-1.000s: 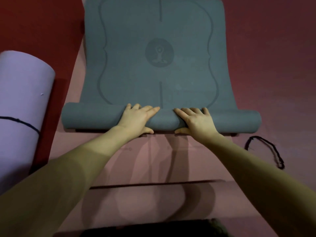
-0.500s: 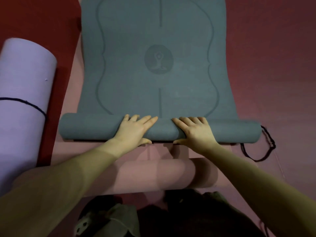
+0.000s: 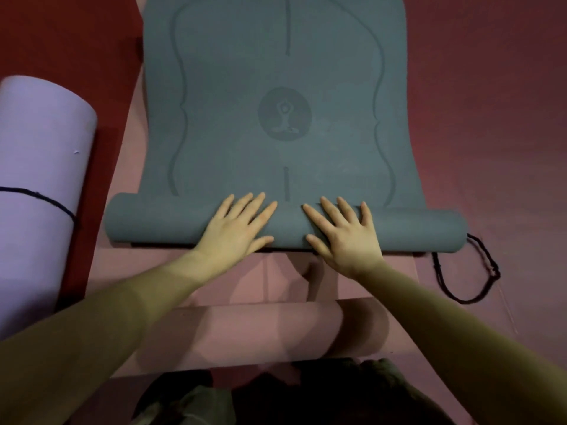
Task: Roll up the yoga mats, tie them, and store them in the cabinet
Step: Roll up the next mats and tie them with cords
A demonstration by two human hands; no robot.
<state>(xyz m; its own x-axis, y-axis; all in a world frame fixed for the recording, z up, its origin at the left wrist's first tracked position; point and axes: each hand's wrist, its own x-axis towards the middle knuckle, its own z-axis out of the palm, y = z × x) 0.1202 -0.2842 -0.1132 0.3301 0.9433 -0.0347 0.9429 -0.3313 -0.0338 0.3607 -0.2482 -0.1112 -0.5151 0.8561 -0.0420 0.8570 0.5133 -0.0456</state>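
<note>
Right now both hands lie flat on the rolled part of the grey-green yoga mat (image 3: 276,87), fingers straight and spread, gripping nothing: the left hand (image 3: 237,230) and the right hand (image 3: 343,237) press side by side near the middle of the roll, while the unrolled stretch runs away from the person over a pink mat (image 3: 276,271).

The chief risk, as I judge it, is a crooked roll. With both palms close together at the centre, the two ends get little guidance, so one end may creep ahead and the roll may telescope into a cone. Loose layers are a second danger; light pressure would leave a slack bundle that springs open before tying.

A black cord (image 3: 466,271) lies on the floor touching or just beside the right end of the roll, though the dim light leaves that unclear; it could be caught under the mat. The lilac mat (image 3: 40,179), already rolled and tied, lies well to the left.
</note>
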